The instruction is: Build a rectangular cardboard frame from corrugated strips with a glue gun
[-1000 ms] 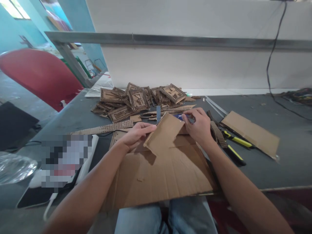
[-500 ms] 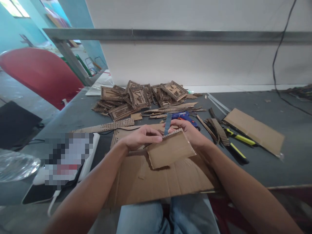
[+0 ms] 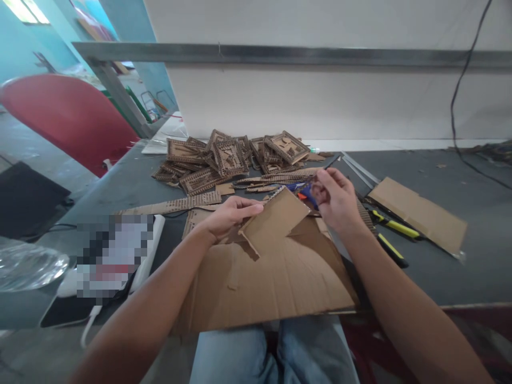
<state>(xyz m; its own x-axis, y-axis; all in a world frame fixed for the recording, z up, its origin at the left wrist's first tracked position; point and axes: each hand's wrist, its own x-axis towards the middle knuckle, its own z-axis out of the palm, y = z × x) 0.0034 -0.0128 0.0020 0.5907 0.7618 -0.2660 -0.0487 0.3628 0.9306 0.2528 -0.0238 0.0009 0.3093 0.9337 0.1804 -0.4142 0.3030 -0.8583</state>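
My left hand (image 3: 236,215) is closed on the left edge of a small rectangular cardboard piece (image 3: 276,220), thumb on top. A ridged corrugated edging runs along the piece's far edge, and it is held tilted above a larger cardboard sheet (image 3: 272,290) near my lap. To the right and apart from the piece, my right hand (image 3: 336,200) is raised, thumb and fingers pinched on a thin dark flat strip (image 3: 332,161) whose end sticks out above them. Behind that hand lies a blue glue gun (image 3: 296,186), partly hidden.
Small framed cardboard panels (image 3: 228,159) are piled at the back, with corrugated strips in front. Yellow-and-black cutters (image 3: 396,224) and a cardboard rectangle (image 3: 418,216) lie at right. A phone (image 3: 116,256) and a plastic-wrapped item (image 3: 32,264) are at left.
My right hand has come off the cardboard piece and moved up and right with the flat strip. The piece has turned, its right end higher, in my left hand.
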